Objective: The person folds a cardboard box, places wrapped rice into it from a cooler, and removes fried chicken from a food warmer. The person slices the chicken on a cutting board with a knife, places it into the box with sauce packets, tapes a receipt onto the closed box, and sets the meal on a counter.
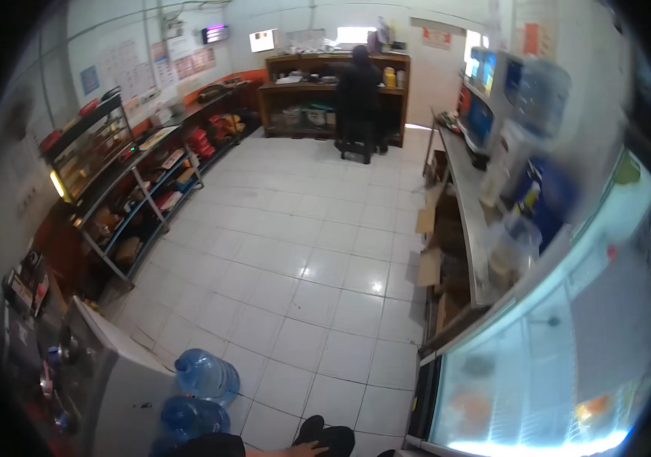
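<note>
At the bottom edge my left hand (306, 449) reaches in from a dark sleeve (211, 445), only partly inside the picture. Its fingers look stretched out and lie against a dark shape (335, 439), which seems to be a shoe or dark clothing; I cannot tell which. Beside it another dark rounded tip (310, 428) shows. Nothing visible is gripped in that hand. To its left, two large blue water bottles stand on the floor, a farther one (207, 375) and a nearer one (192, 417). My right hand is out of the picture.
A glass-door fridge (508, 381) glows at right, beside a long counter (466, 221) with containers. Shelving (139, 190) lines the left wall, with a white cabinet (124, 381) nearer. A person in dark clothes (359, 91) sits at the far desk (295, 87). White tiles (295, 228) cover the floor.
</note>
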`<state>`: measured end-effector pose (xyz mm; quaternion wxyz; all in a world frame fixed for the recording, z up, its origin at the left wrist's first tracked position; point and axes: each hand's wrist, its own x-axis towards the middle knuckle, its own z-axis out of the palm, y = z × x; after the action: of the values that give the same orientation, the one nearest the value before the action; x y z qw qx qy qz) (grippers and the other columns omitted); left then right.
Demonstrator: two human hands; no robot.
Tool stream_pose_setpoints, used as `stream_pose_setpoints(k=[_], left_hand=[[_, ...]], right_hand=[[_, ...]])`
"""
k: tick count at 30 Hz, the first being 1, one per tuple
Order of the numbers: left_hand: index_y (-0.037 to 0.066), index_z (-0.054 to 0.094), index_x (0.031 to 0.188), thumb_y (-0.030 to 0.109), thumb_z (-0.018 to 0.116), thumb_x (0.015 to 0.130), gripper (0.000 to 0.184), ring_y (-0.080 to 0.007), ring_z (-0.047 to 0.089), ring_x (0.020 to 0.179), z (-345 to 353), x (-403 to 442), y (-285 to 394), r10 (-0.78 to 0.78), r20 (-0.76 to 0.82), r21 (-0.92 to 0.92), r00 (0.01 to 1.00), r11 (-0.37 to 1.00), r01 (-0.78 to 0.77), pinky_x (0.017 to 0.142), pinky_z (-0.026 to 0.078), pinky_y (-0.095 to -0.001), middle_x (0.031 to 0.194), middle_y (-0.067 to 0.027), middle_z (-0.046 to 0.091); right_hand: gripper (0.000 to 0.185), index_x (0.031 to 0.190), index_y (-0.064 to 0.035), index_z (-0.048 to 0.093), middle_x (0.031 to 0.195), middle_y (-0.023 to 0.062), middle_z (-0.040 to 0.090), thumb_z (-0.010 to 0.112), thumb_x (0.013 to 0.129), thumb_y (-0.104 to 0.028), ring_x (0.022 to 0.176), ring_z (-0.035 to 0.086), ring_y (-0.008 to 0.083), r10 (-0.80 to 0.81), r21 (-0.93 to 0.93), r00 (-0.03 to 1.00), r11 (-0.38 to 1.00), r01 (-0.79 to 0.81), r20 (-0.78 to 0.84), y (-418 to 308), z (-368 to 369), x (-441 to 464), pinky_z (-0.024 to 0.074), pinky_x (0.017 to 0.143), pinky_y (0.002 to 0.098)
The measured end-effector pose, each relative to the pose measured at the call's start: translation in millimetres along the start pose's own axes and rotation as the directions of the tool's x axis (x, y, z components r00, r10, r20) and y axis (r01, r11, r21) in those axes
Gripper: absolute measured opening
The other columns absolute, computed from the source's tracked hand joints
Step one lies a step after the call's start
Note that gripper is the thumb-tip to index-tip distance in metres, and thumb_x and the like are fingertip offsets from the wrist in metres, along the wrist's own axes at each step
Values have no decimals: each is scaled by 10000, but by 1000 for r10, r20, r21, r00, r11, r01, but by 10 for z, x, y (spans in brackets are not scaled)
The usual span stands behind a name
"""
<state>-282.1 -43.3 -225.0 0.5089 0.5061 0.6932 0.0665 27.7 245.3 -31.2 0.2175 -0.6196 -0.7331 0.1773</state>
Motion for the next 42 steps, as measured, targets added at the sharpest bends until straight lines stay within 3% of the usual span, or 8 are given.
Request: stream_pose_setpoints(k=[4, 7, 10, 21, 36, 40, 41, 42], left_hand=[[61, 700, 1188, 639, 635, 896, 651, -346, 699, 910, -410, -1178, -553, 66, -124, -335, 990, 936, -104, 806, 546, -470, 999, -209, 729], [106, 714, 1202, 575, 631, 921, 553, -322, 687, 846, -944, -2064, -742, -282, 269, -224, 921, 911, 345, 772, 553, -454, 990, -150, 740], [102, 715, 1188, 547, 637, 917, 526, -311, 688, 841, -1265, -2385, -1305, -407, 241, -286, 881, 838, 465, 765, 552, -444, 981, -144, 742], [89, 720, 1139, 444, 659, 903, 431, -270, 692, 822, -2803, -2347, -1761, -510, -237, -670, 827, 702, 242, 741, 547, -408, 951, -121, 748], [71, 728, 1072, 304, 688, 884, 302, -215, 698, 797, -2288, -2354, -2103, -645, 173, -755, 744, 399, 521, 708, 540, -360, 908, -89, 758], [70, 736, 1050, 167, 643, 873, 223, -226, 698, 719, -3349, -2304, -2584, -669, -240, -722, 704, 608, 331, 669, 549, -376, 784, -88, 739], [59, 729, 1034, 180, 643, 898, 200, -257, 704, 732, -3931, -2496, -2421, -622, -613, -639, 487, 753, 157, 700, 551, -391, 799, -130, 729], [41, 718, 1022, 190, 649, 914, 196, -300, 713, 763, -4839, -2877, -1965, -713, -621, -727, 326, 679, 99, 725, 553, -413, 805, -157, 718]], right_hand=[[409, 1315, 30, 584, 1226, 230, 581, 671, 937, -101, 1040, 624, 324, -88, -18, 959, 995, 97, 271, -1236, 309, 668, 536, 898, 419], [414, 1314, 30, 583, 1220, 230, 587, 675, 932, -103, 1035, 628, 323, -140, -13, 882, 987, 163, 450, -1957, 675, 937, 541, 896, 421], [420, 1313, 31, 583, 1214, 229, 592, 679, 928, -105, 1031, 633, 323, -173, -2, 797, 977, 213, 579, -2468, 1044, 1017, 545, 894, 423], [441, 1310, 33, 580, 1193, 229, 611, 694, 910, -112, 1014, 649, 322, -165, -16, 500, 941, 339, 850, -3591, 2115, 1040, 562, 887, 432], [469, 1306, 36, 576, 1163, 228, 638, 715, 886, -122, 991, 672, 321, 191, -255, 187, 868, 427, 964, -3986, 3656, 2131, 585, 878, 443], [477, 1305, 37, 574, 1155, 228, 645, 720, 880, -124, 985, 678, 321, 273, -274, 88, 782, 560, 958, -3786, 4063, 2678, 591, 875, 446], [479, 1304, 37, 574, 1153, 228, 647, 722, 878, -125, 983, 679, 321, 277, -260, 69, 745, 614, 958, -3753, 4219, 2874, 593, 875, 447], [481, 1304, 37, 574, 1151, 228, 648, 723, 876, -125, 982, 681, 321, 251, -229, 66, 703, 673, 966, -3783, 4469, 3129, 594, 874, 448]])
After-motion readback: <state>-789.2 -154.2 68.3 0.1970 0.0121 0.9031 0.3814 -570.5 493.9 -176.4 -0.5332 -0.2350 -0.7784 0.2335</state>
